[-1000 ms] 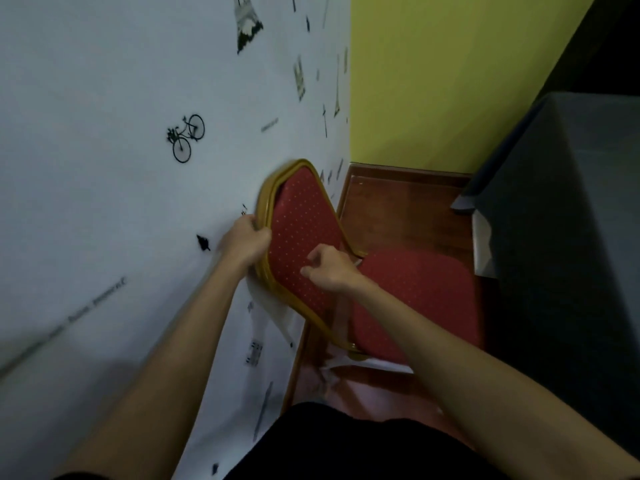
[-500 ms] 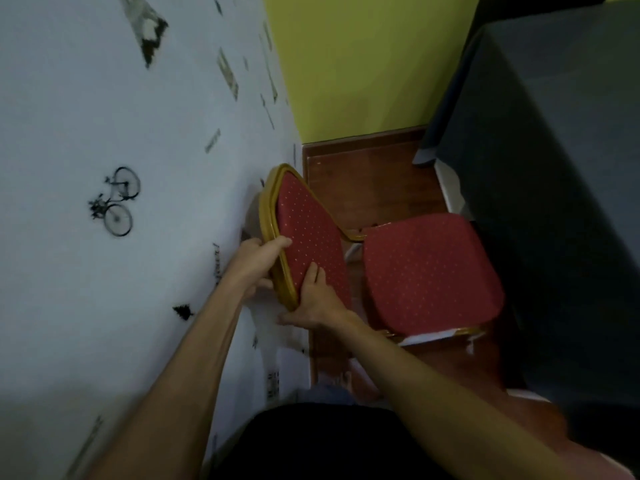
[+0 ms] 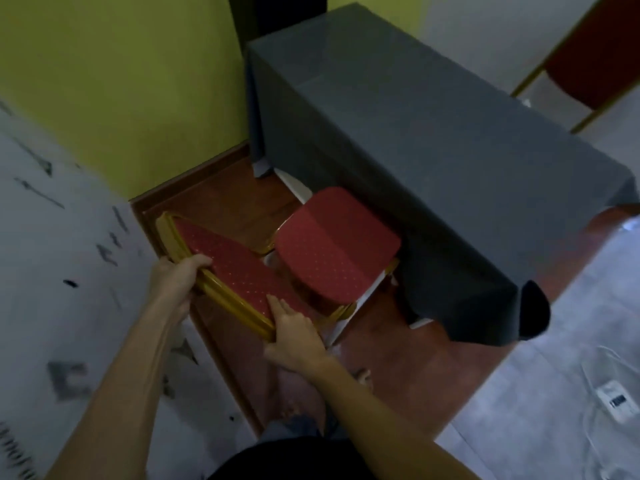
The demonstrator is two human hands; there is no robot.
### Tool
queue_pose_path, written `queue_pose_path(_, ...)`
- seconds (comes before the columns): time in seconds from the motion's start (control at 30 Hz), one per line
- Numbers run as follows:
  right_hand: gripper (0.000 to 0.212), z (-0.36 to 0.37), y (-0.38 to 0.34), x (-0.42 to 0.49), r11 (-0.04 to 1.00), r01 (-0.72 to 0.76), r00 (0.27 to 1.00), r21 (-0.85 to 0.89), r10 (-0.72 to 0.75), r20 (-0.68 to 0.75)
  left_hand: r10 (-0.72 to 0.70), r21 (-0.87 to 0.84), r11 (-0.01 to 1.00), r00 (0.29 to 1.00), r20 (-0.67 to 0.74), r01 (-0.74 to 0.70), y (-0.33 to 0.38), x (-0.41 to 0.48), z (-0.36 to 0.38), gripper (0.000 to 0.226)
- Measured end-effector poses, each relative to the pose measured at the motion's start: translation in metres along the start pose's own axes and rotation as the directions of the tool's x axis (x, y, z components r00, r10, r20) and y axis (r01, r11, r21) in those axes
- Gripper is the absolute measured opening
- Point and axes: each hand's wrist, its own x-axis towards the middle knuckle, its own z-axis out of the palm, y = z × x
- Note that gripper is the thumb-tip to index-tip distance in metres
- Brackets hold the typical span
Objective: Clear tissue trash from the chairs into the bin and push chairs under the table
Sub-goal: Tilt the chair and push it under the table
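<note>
A red padded chair with a gold frame stands between the wall and the table; its seat (image 3: 332,244) reaches partly under the table's edge. My left hand (image 3: 180,275) grips the top rail of the chair back (image 3: 228,265). My right hand (image 3: 294,337) holds the lower right end of the same rail, fingers laid over the red padding. The table (image 3: 415,140) is draped in a dark grey cloth that hangs over the seat's far side. No tissue is visible on the seat.
A white wall with black prints (image 3: 52,271) runs close on the left and a yellow wall (image 3: 138,81) lies behind. Another red chair (image 3: 595,57) stands at the top right. A white power strip with cables (image 3: 616,403) lies on the grey floor at the right.
The view has swung right and pulled back, showing the whole table. The chair has moved toward the table, with its seat now partly under the cloth. Both hands stay on the chair back.
</note>
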Motion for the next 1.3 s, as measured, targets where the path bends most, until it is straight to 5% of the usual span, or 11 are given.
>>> queue_pose_path(0.17,0.091,-0.044,0.023,0.002,0.997,-0.05,0.995,0.06,0.055,-0.078,0.038,0.046,0.998,0.992,0.122,-0.044,0.017,0.003,0.048,0.027)
queue_pose_path(0.37,0.063,-0.081,0.032,0.016,0.994,-0.071,0.942,0.088,0.096,-0.321,0.095,0.263,0.955,0.981,0.168,-0.137,0.049,0.013,0.11,0.047)
queue_pose_path(0.43,0.059,-0.092,0.03,0.025,0.995,-0.061,0.92,0.074,0.085,-0.383,0.091,0.27,0.952,0.976,0.199,-0.144,0.058,0.017,0.13,0.03)
queue_pose_path(0.53,0.064,-0.121,0.033,0.044,0.989,-0.118,0.957,0.092,0.137,-0.254,0.066,0.235,0.965,0.974,0.215,-0.118,0.071,0.021,0.157,0.025)
queue_pose_path(0.63,0.075,-0.154,0.044,0.064,0.983,-0.183,0.981,0.03,0.185,-0.059,0.055,0.185,0.979,0.982,0.179,-0.089,0.081,0.027,0.176,0.065)
queue_pose_path(0.77,0.078,-0.177,0.056,0.083,0.982,-0.184,0.983,0.045,0.185,-0.018,0.022,0.148,0.987,0.972,0.236,-0.058,0.095,0.041,0.197,0.103)
queue_pose_path(1.1,0.083,-0.243,0.092,0.129,0.964,-0.237,0.972,0.121,0.234,0.037,0.011,0.123,0.991,0.957,0.29,-0.049,0.137,0.055,0.269,0.059)
queue_pose_path(1.3,0.081,-0.262,0.103,0.144,0.962,-0.229,0.973,0.151,0.225,0.045,0.006,0.138,0.989,0.96,0.28,-0.047,0.147,0.072,0.293,0.069)
